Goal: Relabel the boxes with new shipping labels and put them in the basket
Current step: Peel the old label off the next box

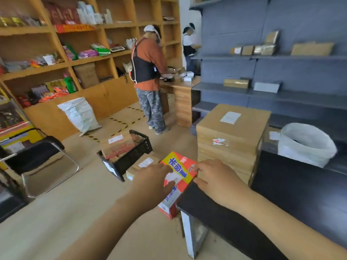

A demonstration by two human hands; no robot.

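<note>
Both hands are on the red and yellow box, which sits at the left front corner of the dark surface, partly hanging past its edge. The left hand lies over the box's near side, fingers bent across a white patch that may be a label; the right hand steadies the far end, fingers curled at the box's edge. This looks like the labelling step, the sticker being pressed flat. Next the box must be gripped and carried down to the black basket on the floor, already holding a carton.
</note>
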